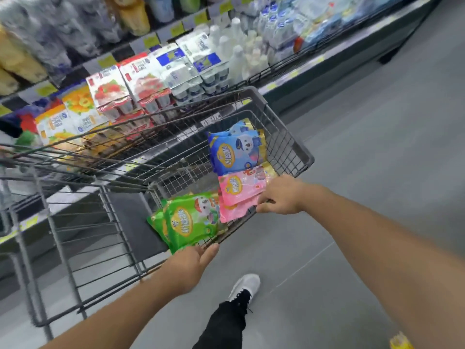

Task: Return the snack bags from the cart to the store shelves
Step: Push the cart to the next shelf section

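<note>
A grey wire shopping cart (281, 137) stands in the aisle beside the chilled shelves (289, 79). Snack bags lean inside its near right wall: blue ones (236, 152) at the far end, pink ones (241, 190) in the middle, green ones (188, 220) nearest me. My right hand (281, 195) is closed around the cart's right rim, beside the pink bags. My left hand (193, 263) rests on the same rim just below the green bags, fingers curled over the wire.
The chilled shelves to the left hold yoghurt multipacks (141, 84), white bottles (234, 51) and juice cartons (75, 107). Grey floor (364, 152) stretches to the right. My leg and a white shoe (245, 285) step forward below the cart.
</note>
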